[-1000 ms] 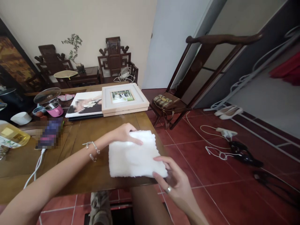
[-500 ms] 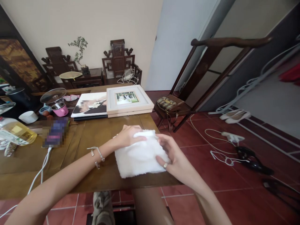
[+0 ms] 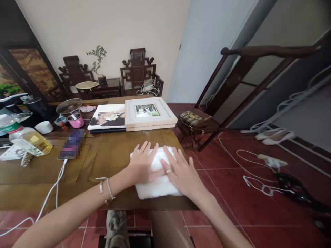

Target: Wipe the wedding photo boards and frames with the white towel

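A folded white fluffy towel (image 3: 157, 187) lies near the right front corner of the wooden table (image 3: 111, 148). My left hand (image 3: 143, 165) rests flat on its left side, fingers spread and pointing away from me. On the right side, my right hand (image 3: 182, 172), with a ring on one finger, presses down with its fingers apart. The two thumbs come close together over the middle of the towel. Part of the towel's surface is hidden beneath both palms.
Behind the towel sit a framed photo (image 3: 151, 113) and a photo album (image 3: 107, 117). Leftward are a phone (image 3: 72, 144) on a white cable, a bottle of yellow liquid (image 3: 33, 139) and a pink cup (image 3: 76, 120). A wooden chair (image 3: 232, 82) holding a plaid bag (image 3: 191, 119) stands right.
Both hands have gone from gripping the towel's edges to lying flat and spread on top of it. The camera view has shifted slightly, moving the scene rightward.
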A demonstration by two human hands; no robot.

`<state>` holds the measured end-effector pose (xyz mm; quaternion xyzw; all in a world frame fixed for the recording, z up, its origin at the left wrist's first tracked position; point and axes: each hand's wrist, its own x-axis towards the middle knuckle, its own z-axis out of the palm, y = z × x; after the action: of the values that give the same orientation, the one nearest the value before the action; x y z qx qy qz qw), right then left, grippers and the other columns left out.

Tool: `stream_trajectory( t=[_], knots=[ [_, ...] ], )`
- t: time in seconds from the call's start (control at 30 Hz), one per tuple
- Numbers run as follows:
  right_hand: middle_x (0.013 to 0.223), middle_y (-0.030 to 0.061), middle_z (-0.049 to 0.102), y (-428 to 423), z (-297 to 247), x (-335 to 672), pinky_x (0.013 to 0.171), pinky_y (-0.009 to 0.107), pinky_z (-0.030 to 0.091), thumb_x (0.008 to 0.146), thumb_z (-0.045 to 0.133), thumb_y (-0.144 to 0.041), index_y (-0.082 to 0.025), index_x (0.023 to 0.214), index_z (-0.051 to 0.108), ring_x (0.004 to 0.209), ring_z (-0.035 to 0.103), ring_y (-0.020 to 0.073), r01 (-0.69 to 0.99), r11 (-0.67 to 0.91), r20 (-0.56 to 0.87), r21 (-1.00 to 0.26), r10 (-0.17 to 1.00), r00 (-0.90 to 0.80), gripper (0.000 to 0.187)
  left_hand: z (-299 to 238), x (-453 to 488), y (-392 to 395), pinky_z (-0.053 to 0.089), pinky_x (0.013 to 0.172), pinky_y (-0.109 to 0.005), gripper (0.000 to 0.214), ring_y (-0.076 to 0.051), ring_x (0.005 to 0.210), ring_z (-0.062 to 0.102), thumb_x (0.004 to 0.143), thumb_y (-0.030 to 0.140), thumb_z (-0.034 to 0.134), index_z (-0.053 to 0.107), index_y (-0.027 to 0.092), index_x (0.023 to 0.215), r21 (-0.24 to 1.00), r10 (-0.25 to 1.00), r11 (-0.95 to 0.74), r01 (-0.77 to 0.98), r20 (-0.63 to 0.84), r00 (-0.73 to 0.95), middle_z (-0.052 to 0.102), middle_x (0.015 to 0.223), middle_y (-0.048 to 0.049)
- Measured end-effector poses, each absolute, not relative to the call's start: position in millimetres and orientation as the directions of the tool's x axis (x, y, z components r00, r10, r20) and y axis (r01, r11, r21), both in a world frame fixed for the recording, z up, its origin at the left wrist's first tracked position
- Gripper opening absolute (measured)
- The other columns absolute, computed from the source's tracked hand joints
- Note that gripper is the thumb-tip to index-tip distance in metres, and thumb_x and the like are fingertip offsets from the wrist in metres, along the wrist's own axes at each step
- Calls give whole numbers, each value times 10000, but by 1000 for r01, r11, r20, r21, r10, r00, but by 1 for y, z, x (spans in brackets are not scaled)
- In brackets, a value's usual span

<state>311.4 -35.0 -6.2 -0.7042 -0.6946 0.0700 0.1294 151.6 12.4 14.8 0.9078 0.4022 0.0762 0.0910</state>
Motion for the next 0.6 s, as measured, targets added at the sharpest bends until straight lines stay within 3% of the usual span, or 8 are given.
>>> stream_trajectory(
  t=[0.07, 0.17, 0.23, 0.33, 0.4, 0.43, 0.5, 0.6],
  knots=[
    [1532, 203, 308, -32, -9, 311, 1058, 694, 242, 968, 287, -471, -164, 1506, 281, 1407, 224, 429, 976, -48, 77, -214, 995, 66, 620, 22, 144, 22, 132, 1164, -585, 877, -354, 1473, 148, 848, 637, 457, 245, 82, 1493, 233, 752, -646, 727, 27, 659, 252, 1562, -221],
    [1519, 266, 283, -42, 1, 308, 1054, 726, 197, 962, 356, -403, -48, 1463, 337, 1411, 175, 454, 991, 21, 322, -131, 946, 23, 615, 38, 120, 44, 251, 1167, -455, 630, -284, 1448, 270, 916, 472, 438, 376, 125, 1438, 247, 801, -598, 762, 209, 561, 353, 1536, -157],
    [1536, 236, 268, -55, 10, 302, 1093, 687, 188, 957, 398, -338, -50, 1454, 347, 1438, 111, 409, 973, 221, 511, -64, 845, -158, 577, 49, 95, 64, 312, 1139, -328, 432, -209, 1366, 406, 911, 360, 469, 529, 199, 1307, 264, 839, -503, 823, 379, 391, 480, 1450, -86],
    [1535, 162, 317, -72, 12, 289, 1104, 610, 298, 936, 469, -409, -117, 1479, 317, 1445, 166, 349, 820, 571, 503, 18, 704, -501, 635, 62, 48, 104, 316, 1101, -492, 415, -333, 1319, 429, 913, 311, 444, 537, 65, 1234, 325, 891, -247, 913, 447, 82, 498, 1352, -243],
    [1514, 151, 360, -77, 7, 283, 1063, 630, 360, 914, 505, -442, -130, 1486, 303, 1414, 262, 362, 757, 653, 424, 33, 677, -602, 682, 66, 19, 133, 279, 1020, -669, 551, -481, 1327, 362, 888, 398, 499, 482, -6, 1262, 384, 896, -13, 923, 413, -159, 407, 1379, -366],
    [1504, 150, 376, -77, 3, 281, 1047, 646, 373, 912, 516, -398, -123, 1485, 301, 1399, 297, 369, 750, 660, 401, 41, 677, -618, 671, 67, 6, 147, 285, 1010, -672, 635, -502, 1337, 343, 836, 481, 571, 486, 13, 1257, 431, 897, 203, 879, 278, -343, 384, 1403, -368],
    [1488, 154, 399, -74, -3, 282, 1033, 669, 378, 896, 504, -224, -86, 1475, 302, 1384, 323, 376, 740, 670, 392, 60, 666, -635, 629, 67, -15, 169, 398, 905, -644, 712, -558, 1212, 468, 728, 566, 669, 577, -30, 1107, 468, 908, 295, 833, 134, -396, 509, 1250, -413],
    [1487, 165, 400, -69, -7, 289, 1036, 673, 377, 799, 447, -12, -46, 1454, 311, 1398, 284, 377, 709, 703, 390, 54, 639, -663, 670, 66, -37, 188, 482, 840, -521, 629, -526, 1096, 573, 610, 581, 764, 652, 19, 869, 523, 929, 292, 800, 42, -367, 660, 1002, -333]
  ],
)
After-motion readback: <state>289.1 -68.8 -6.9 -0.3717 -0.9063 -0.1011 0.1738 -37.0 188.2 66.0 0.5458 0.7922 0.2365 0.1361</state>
